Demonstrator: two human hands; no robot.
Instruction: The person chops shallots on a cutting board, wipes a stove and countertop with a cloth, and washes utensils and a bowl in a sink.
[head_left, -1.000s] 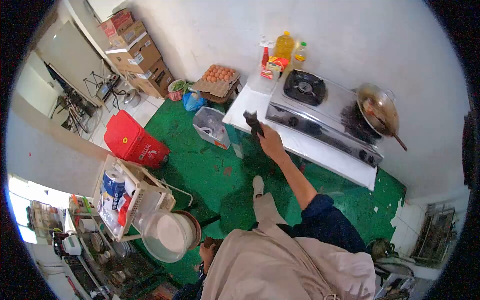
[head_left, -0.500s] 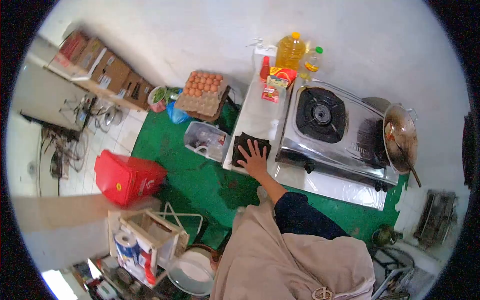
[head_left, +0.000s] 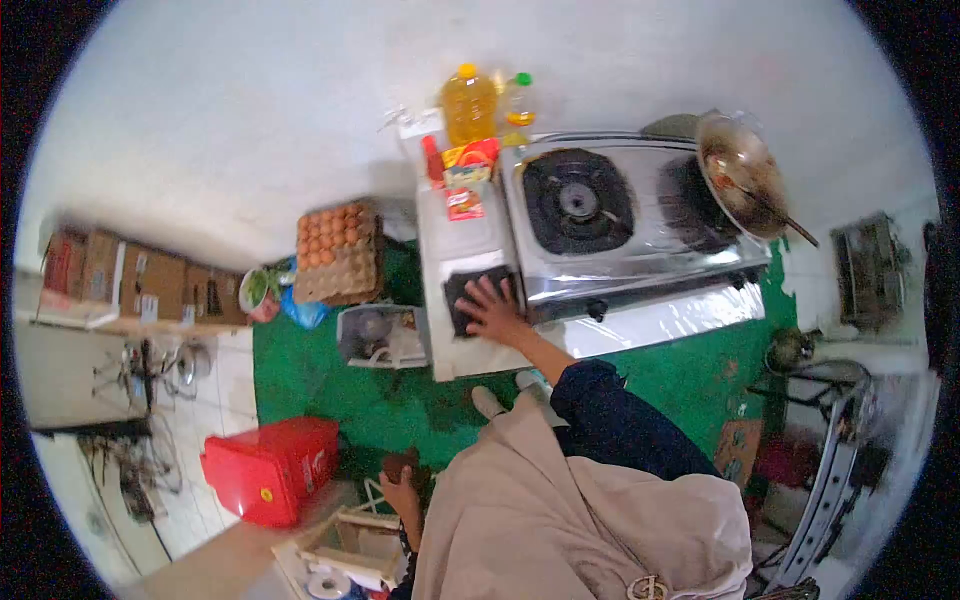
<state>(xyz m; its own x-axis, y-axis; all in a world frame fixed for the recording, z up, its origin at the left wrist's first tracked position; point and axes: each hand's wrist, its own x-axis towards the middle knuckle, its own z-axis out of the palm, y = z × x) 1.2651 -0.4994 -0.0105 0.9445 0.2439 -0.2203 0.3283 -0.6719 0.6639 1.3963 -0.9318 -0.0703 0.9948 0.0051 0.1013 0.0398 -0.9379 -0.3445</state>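
With its fingers spread, my right hand (head_left: 495, 312) lies flat on a folded black cloth (head_left: 462, 312) at the front left of the white-covered counter (head_left: 452, 358). The stove (head_left: 660, 170) stands just right of that hand. Low in the view, my left hand (head_left: 402, 497) is beside my body, its fingers closed around a dark brown object (head_left: 402, 463). That object is blurred, and I cannot make out its kind. A small red packet (head_left: 465, 204) lies on the counter beyond the cloth.
An oil bottle (head_left: 468, 108) and a red sauce bottle (head_left: 432, 160) stand at the back. A wok (head_left: 745, 175) sits on the right burner, a spatula handle jutting out. Left are an egg tray (head_left: 335, 250), a grey bin (head_left: 382, 337) and a red bin (head_left: 272, 470).
The view has turned, so the counter and stove appear further left. My left hand has come into clear view with the brown object. The right hand stays on the black cloth.
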